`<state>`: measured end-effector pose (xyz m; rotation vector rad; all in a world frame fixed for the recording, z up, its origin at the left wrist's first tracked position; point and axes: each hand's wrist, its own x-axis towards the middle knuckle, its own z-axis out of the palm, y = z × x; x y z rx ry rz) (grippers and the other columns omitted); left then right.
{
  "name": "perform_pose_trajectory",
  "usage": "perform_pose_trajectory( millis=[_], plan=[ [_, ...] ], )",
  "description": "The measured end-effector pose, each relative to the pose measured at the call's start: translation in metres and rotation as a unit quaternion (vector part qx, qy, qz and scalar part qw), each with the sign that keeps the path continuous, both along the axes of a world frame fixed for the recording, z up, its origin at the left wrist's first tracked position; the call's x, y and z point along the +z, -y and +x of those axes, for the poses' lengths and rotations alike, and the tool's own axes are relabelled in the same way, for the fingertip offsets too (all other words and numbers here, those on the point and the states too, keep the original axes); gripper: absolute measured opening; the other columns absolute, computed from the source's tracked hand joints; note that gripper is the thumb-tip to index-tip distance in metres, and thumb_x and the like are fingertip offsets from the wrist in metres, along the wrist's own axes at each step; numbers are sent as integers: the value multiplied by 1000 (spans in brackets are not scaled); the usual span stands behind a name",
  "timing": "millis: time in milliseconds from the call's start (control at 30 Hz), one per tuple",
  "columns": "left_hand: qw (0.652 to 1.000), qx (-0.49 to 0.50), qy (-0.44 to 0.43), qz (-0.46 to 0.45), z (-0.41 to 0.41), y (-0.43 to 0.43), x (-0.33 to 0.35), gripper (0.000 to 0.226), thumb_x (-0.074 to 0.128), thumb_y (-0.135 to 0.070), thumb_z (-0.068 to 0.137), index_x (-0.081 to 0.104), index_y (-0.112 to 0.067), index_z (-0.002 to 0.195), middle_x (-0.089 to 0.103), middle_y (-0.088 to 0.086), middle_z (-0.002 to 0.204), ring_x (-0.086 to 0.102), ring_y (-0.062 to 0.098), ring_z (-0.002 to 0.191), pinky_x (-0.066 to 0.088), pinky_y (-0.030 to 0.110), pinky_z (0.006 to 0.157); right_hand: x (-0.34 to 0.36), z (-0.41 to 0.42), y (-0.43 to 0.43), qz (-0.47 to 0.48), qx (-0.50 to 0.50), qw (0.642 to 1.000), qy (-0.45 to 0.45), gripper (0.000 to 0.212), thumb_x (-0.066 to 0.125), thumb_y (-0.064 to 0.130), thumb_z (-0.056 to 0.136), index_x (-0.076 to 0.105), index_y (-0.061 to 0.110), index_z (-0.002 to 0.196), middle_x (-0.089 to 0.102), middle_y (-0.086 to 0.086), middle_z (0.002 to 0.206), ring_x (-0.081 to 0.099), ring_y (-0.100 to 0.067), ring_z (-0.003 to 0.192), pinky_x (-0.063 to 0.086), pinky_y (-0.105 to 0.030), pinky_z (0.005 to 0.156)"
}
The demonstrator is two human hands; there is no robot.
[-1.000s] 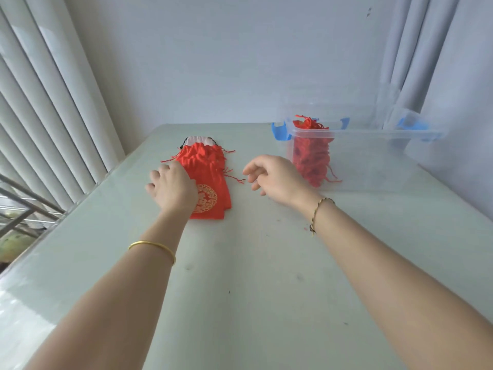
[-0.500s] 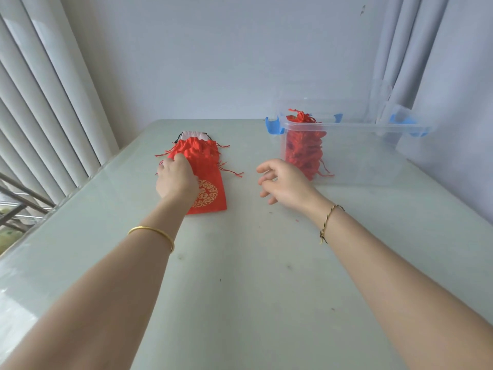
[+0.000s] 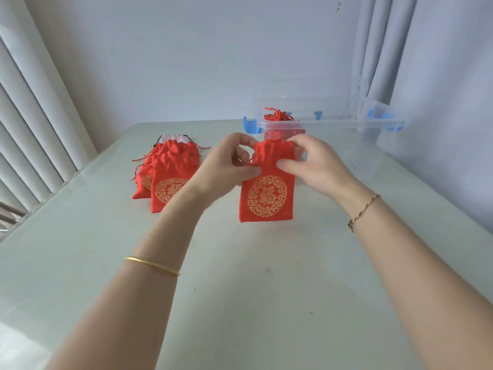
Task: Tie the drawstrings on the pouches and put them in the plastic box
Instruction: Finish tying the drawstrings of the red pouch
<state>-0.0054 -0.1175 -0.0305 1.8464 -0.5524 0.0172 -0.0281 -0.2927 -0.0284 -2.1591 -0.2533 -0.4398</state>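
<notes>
One red pouch (image 3: 267, 193) with a gold emblem is held upright over the table (image 3: 240, 289), just in front of the plastic box (image 3: 346, 145). The left hand (image 3: 224, 166) and the right hand (image 3: 317, 166) both pinch its gathered neck, one at each side. More red pouches (image 3: 165, 180) lie piled further left.

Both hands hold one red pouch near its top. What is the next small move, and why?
Probably find the drawstring ends and pull them outward. The left hand and right hand pinch the red pouch at its neck, which looks loosely gathered; no knot shows, so it is likely not ready for the plastic box.
</notes>
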Motion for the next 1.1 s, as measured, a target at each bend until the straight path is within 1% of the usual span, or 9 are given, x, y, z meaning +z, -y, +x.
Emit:
perform_pose_trajectory(
  millis=[133, 233, 400, 567, 667, 733, 833, 933, 1100],
  plan=[
    [1000, -12, -13, 7, 2, 12, 3, 16, 67, -13, 83, 54, -17, 91, 56, -4, 89, 48, 9, 58, 41, 18, 52, 7, 3, 14, -17, -19, 999, 27, 16, 69, 13, 79, 66, 0, 87, 65, -5, 84, 57, -13, 79, 44, -29, 75],
    [1000, 1, 14, 19, 8, 14, 3, 4, 61, -12, 88, 57, -11, 87, 55, -2, 73, 45, 7, 52, 40, 17, 50, 8, 7, 17, -25, -11, 999, 20, 18, 71, 14, 78, 65, -1, 85, 68, -11, 84, 57, -12, 75, 47, -31, 72],
    [998, 32, 30, 48, 16, 8, 4, 13, 61, -9, 87, 58, 2, 93, 57, 6, 75, 50, 4, 53, 45, 16, 54, 10, 4, 39, 40, 49, 993, -97, 11, 64, 2, 83, 59, 11, 82, 62, -4, 67, 57, -1, 48, 43, -17, 50],
    [997, 28, 23, 64, 20, 3, 2, 17, 61, -10, 88, 58, 5, 97, 59, 9, 79, 53, 11, 61, 48, 21, 60, 7, 4, 50, 26, 34, 992, -123, 7, 62, 8, 86, 64, 8, 80, 62, -3, 63, 57, -2, 46, 44, -15, 52],
    [995, 40, 25, 84, 21, -3, 3, 19, 62, -11, 87, 57, 7, 92, 61, 10, 77, 57, 14, 63, 51, 25, 67, 7, 5, 56, 21, 13, 993, -114, 14, 60, 11, 88, 64, 11, 75, 63, 1, 60, 58, -1, 47, 44, -14, 52],
    [992, 52, 32, 113, 21, -7, 5, 15, 63, -10, 86, 59, 4, 88, 64, 11, 78, 60, 15, 64, 53, 27, 74, 8, 4, 59, 19, 2, 994, -104, 18, 58, 15, 89, 65, 13, 73, 64, 6, 53, 60, -2, 49, 45, -14, 52],
    [984, 89, 60, 144, 20, -11, 7, 9, 60, -5, 86, 63, -12, 91, 65, 5, 75, 60, 13, 61, 51, 15, 64, 9, 4, 61, 30, -12, 996, -88, 20, 58, 20, 90, 65, 13, 72, 64, 7, 52, 61, -3, 51, 46, -15, 53],
    [975, 141, 85, 149, 21, -12, 6, 11, 59, -9, 86, 68, -13, 89, 66, 3, 76, 56, 11, 61, 49, 24, 62, 9, 3, 61, 50, -25, 995, -82, 22, 58, 22, 90, 64, 15, 71, 64, 5, 57, 61, -4, 52, 47, -19, 58],
    [969, 207, 92, 101, 26, -21, 6, 7, 63, -14, 84, 69, -13, 83, 63, -3, 70, 51, 9, 59, 43, 27, 66, 9, 2, 63, 91, -45, 991, -89, 24, 55, 20, 92, 62, 13, 70, 62, -1, 65, 60, -5, 51, 47, -20, 57]
  ],
)
